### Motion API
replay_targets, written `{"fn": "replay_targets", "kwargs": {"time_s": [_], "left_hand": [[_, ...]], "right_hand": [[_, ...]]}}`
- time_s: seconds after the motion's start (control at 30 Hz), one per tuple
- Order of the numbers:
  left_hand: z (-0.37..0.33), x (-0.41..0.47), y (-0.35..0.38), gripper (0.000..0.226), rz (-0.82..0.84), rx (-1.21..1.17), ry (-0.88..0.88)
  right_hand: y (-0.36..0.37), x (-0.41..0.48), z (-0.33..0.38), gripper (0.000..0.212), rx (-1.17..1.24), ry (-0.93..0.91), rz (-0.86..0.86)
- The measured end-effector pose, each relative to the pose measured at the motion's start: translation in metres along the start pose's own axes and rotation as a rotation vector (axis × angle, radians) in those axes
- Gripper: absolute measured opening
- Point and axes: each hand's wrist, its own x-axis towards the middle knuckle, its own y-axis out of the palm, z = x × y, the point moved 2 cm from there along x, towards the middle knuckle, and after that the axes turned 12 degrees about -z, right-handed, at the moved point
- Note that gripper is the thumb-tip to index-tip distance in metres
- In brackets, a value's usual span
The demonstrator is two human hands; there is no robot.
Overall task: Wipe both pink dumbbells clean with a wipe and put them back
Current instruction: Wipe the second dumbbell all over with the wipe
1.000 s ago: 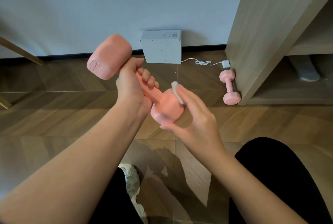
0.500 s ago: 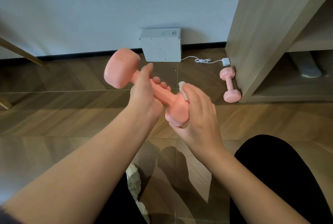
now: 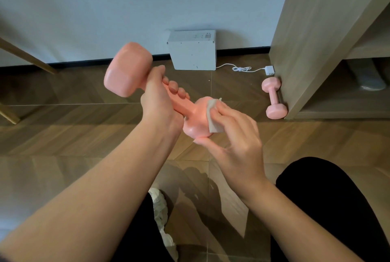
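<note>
We grip the handle of one pink dumbbell (image 3: pixel 181 104) in our left hand (image 3: pixel 157 101), fingers curled round it, and hold it tilted in the air above the wooden floor (image 3: pixel 63 135) — far head up at the left, near head lower at the right. Our right hand (image 3: pixel 236 137) pinches a small white wipe (image 3: pixel 213 118) against that near head, fingers over the wipe and thumb beneath. The second pink dumbbell (image 3: pixel 273 98) lies on the floor right against the foot of the wooden cabinet (image 3: pixel 312 36) — just beside a white charger (image 3: pixel 269 70), near a grey box (image 3: pixel 193 50) at the wall.
</note>
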Motion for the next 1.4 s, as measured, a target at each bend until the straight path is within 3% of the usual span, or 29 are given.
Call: {"fn": "replay_targets", "kwargs": {"time_s": [0.07,0.2,0.27,0.47,0.67,0.83,1.03,1.13,1.27,1.4], "left_hand": [[-0.001,0.001,-0.002,0.032,-0.01,-0.028,-0.008],[-0.004,0.0,-0.005,0.032,0.008,-0.007,0.028],[-0.003,-0.002,-0.006,0.033,0.027,0.009,0.042],[-0.003,-0.002,-0.004,0.03,0.018,-0.03,-0.007],[-0.005,0.0,-0.008,0.03,0.045,0.045,0.022],[-0.002,-0.001,-0.005,0.032,0.071,0.053,0.019],[-0.001,-0.004,-0.011,0.033,0.115,0.103,0.04],[-0.001,-0.006,-0.013,0.034,0.108,0.104,0.032],[-0.009,-0.004,-0.012,0.032,0.062,0.041,0.0],[-0.012,-0.001,-0.015,0.03,0.062,0.046,0.003]], "right_hand": [[0.0,0.003,0.002,0.055,0.005,0.029,0.022],[0.004,0.012,0.0,0.091,0.072,0.249,0.28],[0.005,0.013,-0.003,0.101,0.071,0.276,0.335],[0.0,0.005,0.003,0.069,-0.032,0.075,0.066],[0.008,0.019,-0.003,0.103,0.178,0.307,0.408],[0.006,0.006,0.003,0.09,0.096,0.27,0.226],[0.01,0.016,-0.007,0.104,0.192,0.373,0.506],[0.009,0.01,-0.001,0.104,0.144,0.351,0.43],[0.005,0.007,0.008,0.085,0.089,0.244,0.219],[0.008,0.017,0.008,0.09,0.146,0.309,0.35]]}}
